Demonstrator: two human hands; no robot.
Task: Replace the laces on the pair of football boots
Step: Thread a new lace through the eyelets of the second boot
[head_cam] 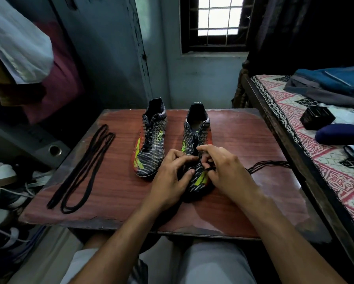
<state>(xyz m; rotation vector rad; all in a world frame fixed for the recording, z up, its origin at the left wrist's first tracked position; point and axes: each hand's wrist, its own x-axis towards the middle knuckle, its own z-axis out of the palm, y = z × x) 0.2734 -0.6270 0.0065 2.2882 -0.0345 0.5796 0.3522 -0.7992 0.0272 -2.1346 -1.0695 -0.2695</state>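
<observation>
Small room with blue-grey walls (pixel 114 64); barred window (pixel 218 17) admitting daylight at rear. Reddish wood-grain counter (pixel 118 181) at centre; bed (pixel 307 128) with patterned cover at right; hanging clothes (pixel 18 48) at left.

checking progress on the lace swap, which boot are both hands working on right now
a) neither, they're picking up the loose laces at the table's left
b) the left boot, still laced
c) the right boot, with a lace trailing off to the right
c: the left hand and right hand meet over the right boot, the right pinching a black lace that trails right across the table.
</observation>
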